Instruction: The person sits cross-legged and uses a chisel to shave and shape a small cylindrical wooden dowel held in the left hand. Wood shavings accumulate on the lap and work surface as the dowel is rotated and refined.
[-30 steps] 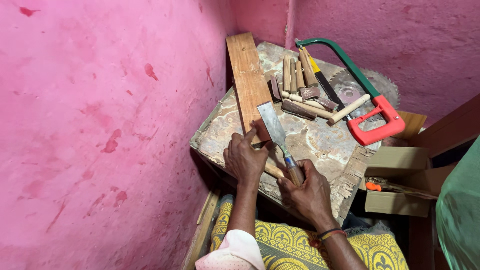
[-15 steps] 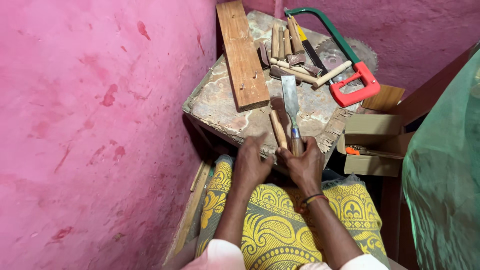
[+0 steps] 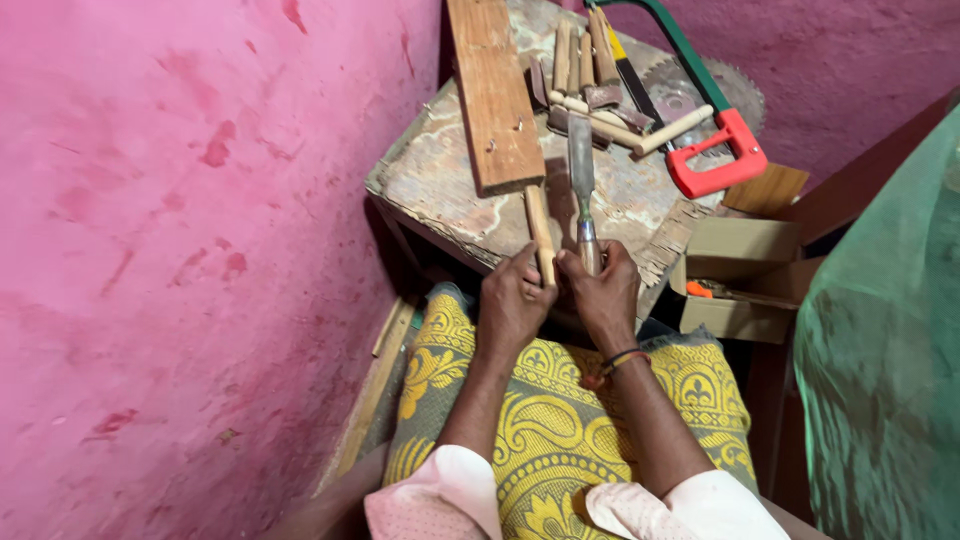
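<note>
Right hand (image 3: 603,290) grips the chisel (image 3: 581,175), blade pointing to 12 o'clock over the worktop (image 3: 440,180); left hand (image 3: 515,300) clasps the parallel wooden dowel (image 3: 538,228) alongside.

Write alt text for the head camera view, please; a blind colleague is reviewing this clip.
Two bare hands work at the near edge of a worn stone-topped table: the left hand grips a thin wooden stick, the right hand a chisel. Behind lie a wooden plank, short wooden pegs and a red-handled hacksaw, beside a pink wall.
</note>
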`<state>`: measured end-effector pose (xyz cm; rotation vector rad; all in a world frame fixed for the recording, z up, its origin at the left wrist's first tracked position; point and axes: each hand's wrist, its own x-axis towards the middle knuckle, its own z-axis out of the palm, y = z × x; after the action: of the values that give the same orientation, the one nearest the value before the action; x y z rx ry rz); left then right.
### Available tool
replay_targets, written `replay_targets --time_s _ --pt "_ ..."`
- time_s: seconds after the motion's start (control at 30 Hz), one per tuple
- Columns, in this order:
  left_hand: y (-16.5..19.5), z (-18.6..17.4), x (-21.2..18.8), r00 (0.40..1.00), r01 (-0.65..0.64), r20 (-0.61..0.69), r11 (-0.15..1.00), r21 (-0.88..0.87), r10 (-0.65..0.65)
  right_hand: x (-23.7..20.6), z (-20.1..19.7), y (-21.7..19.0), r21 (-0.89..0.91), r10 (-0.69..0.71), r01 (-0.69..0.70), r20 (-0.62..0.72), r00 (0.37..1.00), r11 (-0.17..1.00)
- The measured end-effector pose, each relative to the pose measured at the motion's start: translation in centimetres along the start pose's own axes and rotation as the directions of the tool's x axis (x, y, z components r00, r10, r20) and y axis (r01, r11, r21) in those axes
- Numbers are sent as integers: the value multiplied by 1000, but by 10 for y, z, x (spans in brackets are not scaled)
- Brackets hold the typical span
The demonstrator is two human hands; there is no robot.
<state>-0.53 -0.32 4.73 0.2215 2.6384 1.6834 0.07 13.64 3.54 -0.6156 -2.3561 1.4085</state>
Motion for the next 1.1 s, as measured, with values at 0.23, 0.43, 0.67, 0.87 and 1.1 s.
replay_targets --time_s 0.23,0.43,0.67,0.87,1.1 --pt "-4 -1 -3 993 118 -8 990 -73 -119 3 -11 0 446 182 -240 168 969 862" --pt "-5 2 -4 991 132 -26 990 -48 -133 -1 -21 -4 510 211 -279 189 959 814" --pt "-10 6 -4 991 119 -52 990 -73 -123 -48 -45 2 220 263 -303 195 945 927" --pt "-19 16 -8 984 31 -172 993 -111 -49 -116 -62 10 159 32 -54 135 990 986" --pt "-27 24 -9 975 107 -181 986 -125 -129 -158 -80 -21 -149 250 -224 186 950 963"
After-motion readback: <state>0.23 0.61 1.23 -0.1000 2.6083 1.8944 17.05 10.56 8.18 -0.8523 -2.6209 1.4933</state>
